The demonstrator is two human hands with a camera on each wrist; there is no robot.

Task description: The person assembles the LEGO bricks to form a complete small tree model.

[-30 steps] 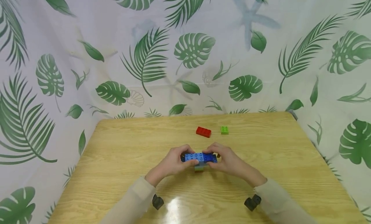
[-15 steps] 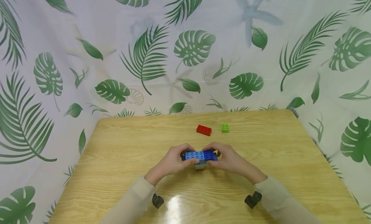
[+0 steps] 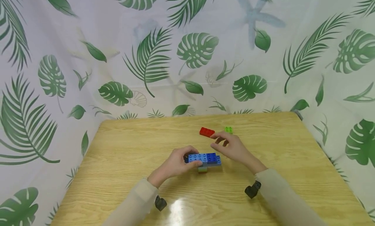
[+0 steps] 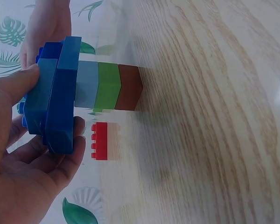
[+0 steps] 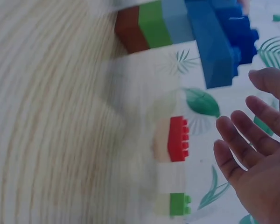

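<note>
A T-shaped stack of toy building bricks stands on the table. Its column has a brown brick [image 4: 130,87] at the bottom, a green brick [image 4: 108,87] above it and a pale blue brick [image 4: 87,84] on top. Across the column lies a long blue brick [image 4: 63,100], which carries a light blue brick [image 3: 197,158] and a dark blue brick [image 3: 211,158] side by side. My left hand [image 3: 176,161] grips the stack's left end, thumb in front and fingers behind. With nothing in it, my right hand [image 3: 233,148] is off to the stack's right, fingers loosely bent, near the red brick [image 3: 206,132].
Behind the stack, a small lime green brick [image 3: 228,129] lies to the right of the red one, partly overlapped by my right hand in the head view. A leaf-patterned cloth [image 3: 164,102] hangs along the back and sides of the wooden table [image 3: 131,138].
My right hand has let go of the dark blue brick and moved back and right, off the stack. My left hand keeps its grip on the stack.
</note>
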